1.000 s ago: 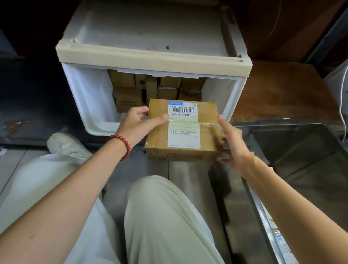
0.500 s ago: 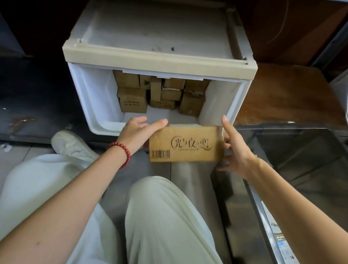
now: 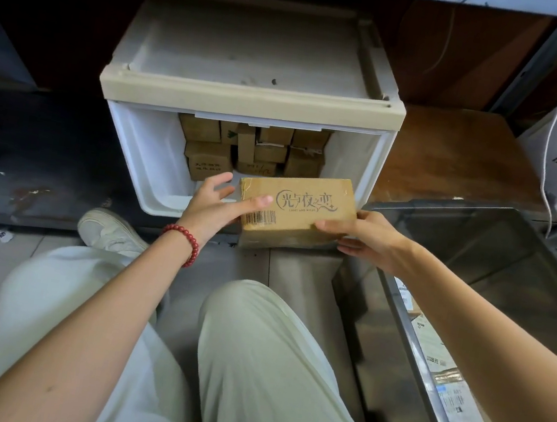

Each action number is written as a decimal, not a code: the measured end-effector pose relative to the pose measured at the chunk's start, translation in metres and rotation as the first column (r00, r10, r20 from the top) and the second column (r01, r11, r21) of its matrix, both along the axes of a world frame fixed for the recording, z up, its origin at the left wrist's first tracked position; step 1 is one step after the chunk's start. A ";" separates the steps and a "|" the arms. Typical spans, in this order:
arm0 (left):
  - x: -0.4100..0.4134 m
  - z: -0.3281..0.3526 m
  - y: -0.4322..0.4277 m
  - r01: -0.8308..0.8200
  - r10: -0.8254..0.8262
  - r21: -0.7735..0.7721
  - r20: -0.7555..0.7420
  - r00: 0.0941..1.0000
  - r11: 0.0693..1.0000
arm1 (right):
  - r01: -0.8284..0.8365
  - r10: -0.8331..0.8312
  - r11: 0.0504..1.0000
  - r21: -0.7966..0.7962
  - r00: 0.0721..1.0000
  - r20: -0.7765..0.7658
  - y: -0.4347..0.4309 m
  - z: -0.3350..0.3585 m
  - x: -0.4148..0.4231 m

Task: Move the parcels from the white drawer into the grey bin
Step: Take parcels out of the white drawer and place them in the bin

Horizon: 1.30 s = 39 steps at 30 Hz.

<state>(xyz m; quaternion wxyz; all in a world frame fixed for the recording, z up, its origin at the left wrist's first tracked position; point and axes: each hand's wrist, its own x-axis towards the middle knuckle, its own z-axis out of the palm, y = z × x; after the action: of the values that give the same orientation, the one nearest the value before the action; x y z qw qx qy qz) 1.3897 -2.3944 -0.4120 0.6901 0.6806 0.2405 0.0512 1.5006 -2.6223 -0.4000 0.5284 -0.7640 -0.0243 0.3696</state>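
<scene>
I hold a brown cardboard parcel point(image 3: 300, 210) in both hands. It is just in front of the open white drawer point(image 3: 140, 152) and near the grey bin point(image 3: 452, 207), not inside either. It is a flat box with sharp corners, shiny tape, curly dark letters on top and a striped barcode. My left hand point(image 3: 219, 208) holds its left end, thumb on top. My right hand point(image 3: 364, 235) grips its right end, thumb on top and fingers under. More small brown boxes point(image 3: 254, 148) sit stacked at the back of the smooth plastic drawer. The bin is dark, see-through plastic.
</scene>
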 end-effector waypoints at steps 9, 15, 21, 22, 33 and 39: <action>0.001 -0.005 0.000 -0.014 0.012 0.097 0.017 1.000 0.995 | 0.277 -0.259 0.960 -0.034 0.929 0.266 0.007 -0.004 0.000; 0.000 -0.007 -0.002 -0.002 -0.002 0.079 0.041 0.999 0.997 | 0.305 -0.280 0.949 -0.073 0.928 0.247 0.008 -0.003 0.011; 0.001 -0.006 -0.004 -0.008 0.005 0.040 0.057 0.998 0.999 | 0.313 -0.280 0.939 -0.143 0.936 0.212 0.009 -0.009 0.014; 0.002 -0.007 -0.003 -0.019 0.017 0.026 0.068 0.998 0.999 | 0.310 -0.274 0.938 -0.155 0.937 0.219 0.007 -0.011 0.014; 0.004 0.019 -0.017 0.102 -0.109 0.115 0.059 0.992 0.988 | 0.253 -0.237 0.962 -0.106 0.961 0.143 -0.015 0.020 0.013; 0.001 0.048 -0.042 0.146 -0.183 0.229 0.151 0.971 0.962 | 0.206 -0.199 0.974 -0.091 0.977 0.080 -0.047 0.050 0.013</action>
<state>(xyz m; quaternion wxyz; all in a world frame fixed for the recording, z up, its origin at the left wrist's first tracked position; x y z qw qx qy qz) 1.3903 -2.4367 -0.3640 0.6319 0.7624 0.1157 0.0776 1.5141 -2.6694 -0.3495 0.5237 -0.8002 0.0532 0.2873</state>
